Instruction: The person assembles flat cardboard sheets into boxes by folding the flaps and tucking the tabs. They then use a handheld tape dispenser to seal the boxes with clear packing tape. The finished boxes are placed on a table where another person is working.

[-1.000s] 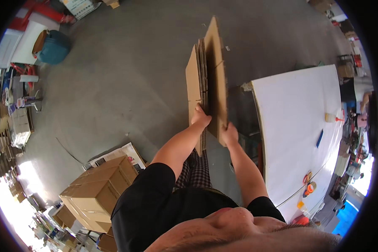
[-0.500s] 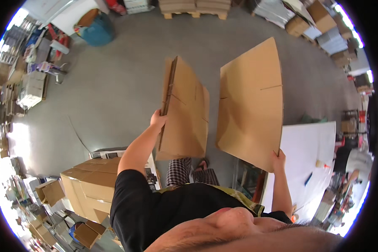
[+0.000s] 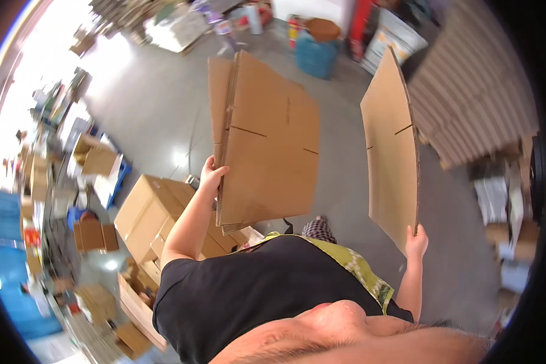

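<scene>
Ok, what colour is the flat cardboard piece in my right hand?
The cardboard piece is light brown, with dark slits; the head view shows it best.

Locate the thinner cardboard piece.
In the head view, the thinner cardboard piece is right of centre, gripped by the right hand, right of the cardboard stack.

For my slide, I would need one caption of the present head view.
Left hand grips stacked flat cardboard; right hand holds a separate cardboard piece.
</scene>
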A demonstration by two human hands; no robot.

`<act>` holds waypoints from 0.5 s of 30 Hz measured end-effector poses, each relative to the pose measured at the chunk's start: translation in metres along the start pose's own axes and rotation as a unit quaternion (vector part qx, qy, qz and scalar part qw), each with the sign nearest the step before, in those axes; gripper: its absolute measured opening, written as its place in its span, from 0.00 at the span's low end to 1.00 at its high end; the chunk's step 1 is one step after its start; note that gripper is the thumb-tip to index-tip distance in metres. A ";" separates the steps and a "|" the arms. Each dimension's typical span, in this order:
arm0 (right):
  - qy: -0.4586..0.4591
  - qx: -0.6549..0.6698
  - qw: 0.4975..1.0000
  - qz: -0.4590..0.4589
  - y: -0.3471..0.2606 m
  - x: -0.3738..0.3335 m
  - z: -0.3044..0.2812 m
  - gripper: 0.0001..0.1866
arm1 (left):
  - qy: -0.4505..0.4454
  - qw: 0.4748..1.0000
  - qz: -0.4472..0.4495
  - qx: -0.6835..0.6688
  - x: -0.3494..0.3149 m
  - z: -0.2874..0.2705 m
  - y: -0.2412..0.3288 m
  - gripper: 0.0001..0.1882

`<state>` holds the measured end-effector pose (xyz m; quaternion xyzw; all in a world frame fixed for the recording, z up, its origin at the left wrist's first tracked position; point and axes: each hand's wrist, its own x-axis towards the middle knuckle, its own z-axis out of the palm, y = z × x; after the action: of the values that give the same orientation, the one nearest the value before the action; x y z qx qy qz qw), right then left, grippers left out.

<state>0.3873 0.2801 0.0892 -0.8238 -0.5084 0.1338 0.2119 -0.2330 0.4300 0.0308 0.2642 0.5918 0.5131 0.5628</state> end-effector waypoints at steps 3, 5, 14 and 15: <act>-0.055 0.027 0.995 -0.082 -0.082 0.117 0.041 0.12 | 0.079 0.993 0.028 -0.080 0.023 -0.041 0.035 0.25; -0.072 0.068 0.980 -0.175 -0.138 0.188 0.086 0.12 | 0.143 0.983 0.050 -0.104 0.036 -0.061 0.051 0.26; -0.239 0.071 0.896 -0.367 -0.470 0.437 0.284 0.15 | 0.415 0.886 0.139 -0.152 0.085 -0.125 0.107 0.28; -0.248 0.082 0.884 -0.388 -0.497 0.455 0.313 0.15 | 0.430 0.877 0.142 -0.161 0.090 -0.136 0.106 0.28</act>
<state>0.0659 0.9491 0.0542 -0.4806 -0.8106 0.2818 0.1804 -0.4093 0.5038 0.0693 0.0044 0.6411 0.7385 0.2088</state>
